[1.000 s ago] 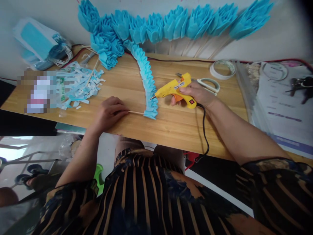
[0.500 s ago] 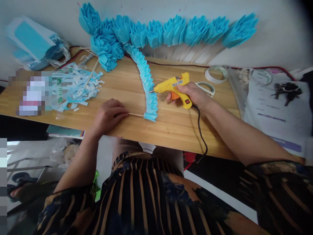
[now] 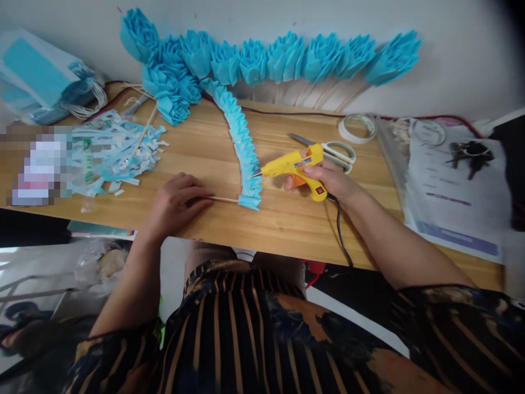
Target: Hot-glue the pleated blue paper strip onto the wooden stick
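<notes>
While left hand pinches stick, right hand grips glue gun, nozzle over pleated strip on desk.

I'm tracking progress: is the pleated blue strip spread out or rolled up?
Spread out: the strip curves lengthwise across the table, its near end at the stick.

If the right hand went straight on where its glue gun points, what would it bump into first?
Probably the pleated blue strip: the yellow glue gun in the right hand has its nozzle over it, though whether they touch is unclear.
</notes>
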Action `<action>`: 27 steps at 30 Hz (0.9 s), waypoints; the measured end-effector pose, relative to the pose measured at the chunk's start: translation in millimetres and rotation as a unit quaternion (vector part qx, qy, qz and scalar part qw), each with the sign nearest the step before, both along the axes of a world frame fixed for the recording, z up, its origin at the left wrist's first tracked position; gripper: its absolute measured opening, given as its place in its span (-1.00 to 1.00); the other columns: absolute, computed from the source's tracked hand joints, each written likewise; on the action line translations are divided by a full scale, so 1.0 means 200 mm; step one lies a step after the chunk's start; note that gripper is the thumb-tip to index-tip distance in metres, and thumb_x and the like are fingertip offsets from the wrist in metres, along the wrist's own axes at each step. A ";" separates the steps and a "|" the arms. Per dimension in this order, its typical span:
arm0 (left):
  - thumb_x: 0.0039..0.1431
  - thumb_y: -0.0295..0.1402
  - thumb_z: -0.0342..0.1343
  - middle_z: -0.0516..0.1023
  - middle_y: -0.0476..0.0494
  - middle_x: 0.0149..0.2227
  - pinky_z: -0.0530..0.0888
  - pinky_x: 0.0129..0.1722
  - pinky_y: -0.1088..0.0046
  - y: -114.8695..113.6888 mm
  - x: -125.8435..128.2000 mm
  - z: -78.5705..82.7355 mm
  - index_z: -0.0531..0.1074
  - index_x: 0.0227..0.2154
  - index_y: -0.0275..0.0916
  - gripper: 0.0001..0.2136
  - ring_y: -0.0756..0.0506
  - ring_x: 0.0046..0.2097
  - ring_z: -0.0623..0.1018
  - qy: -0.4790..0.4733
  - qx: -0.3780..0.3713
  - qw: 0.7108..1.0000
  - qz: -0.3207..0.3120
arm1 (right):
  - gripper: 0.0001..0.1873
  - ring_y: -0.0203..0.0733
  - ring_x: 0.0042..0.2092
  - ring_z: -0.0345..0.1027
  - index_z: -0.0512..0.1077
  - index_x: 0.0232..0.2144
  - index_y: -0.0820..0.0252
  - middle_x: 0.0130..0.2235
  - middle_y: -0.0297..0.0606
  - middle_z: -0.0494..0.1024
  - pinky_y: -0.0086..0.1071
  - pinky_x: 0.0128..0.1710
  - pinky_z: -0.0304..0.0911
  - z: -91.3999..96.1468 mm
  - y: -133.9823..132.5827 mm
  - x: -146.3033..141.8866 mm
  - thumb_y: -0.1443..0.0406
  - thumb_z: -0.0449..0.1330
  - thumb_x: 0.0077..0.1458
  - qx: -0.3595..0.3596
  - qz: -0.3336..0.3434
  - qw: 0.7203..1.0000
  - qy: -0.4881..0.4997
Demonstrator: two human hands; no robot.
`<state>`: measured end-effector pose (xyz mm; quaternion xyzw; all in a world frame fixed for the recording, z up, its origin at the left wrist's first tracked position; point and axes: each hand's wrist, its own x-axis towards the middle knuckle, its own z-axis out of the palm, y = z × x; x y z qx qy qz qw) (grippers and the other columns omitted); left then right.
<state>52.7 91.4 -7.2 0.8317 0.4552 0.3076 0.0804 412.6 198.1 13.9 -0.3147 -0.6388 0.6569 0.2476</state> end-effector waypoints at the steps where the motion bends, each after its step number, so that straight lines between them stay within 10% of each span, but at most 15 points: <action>1: 0.37 -0.25 0.19 0.59 -0.15 -0.26 0.42 -0.23 0.34 0.00 0.00 0.00 0.64 -0.23 -0.20 -0.82 -0.12 -0.23 0.52 -0.003 -0.004 1.000 0.001 | -0.51 -0.18 -0.31 0.53 0.57 -0.42 0.23 -0.39 -0.13 0.62 -0.33 -0.20 0.48 0.00 0.00 0.00 -0.11 0.35 0.08 0.005 0.002 1.000 -0.005; 27: 0.36 -0.18 0.17 0.60 -0.17 -0.27 0.44 -0.20 0.30 0.00 0.01 0.01 0.64 -0.25 -0.18 -0.78 -0.14 -0.21 0.54 -0.010 -0.034 0.999 0.020 | -0.47 -0.22 -0.41 0.43 0.58 -0.44 0.18 -0.38 -0.14 0.61 -0.35 -0.43 0.40 0.03 -0.05 -0.03 -0.17 0.32 0.09 0.057 0.005 0.996 -0.063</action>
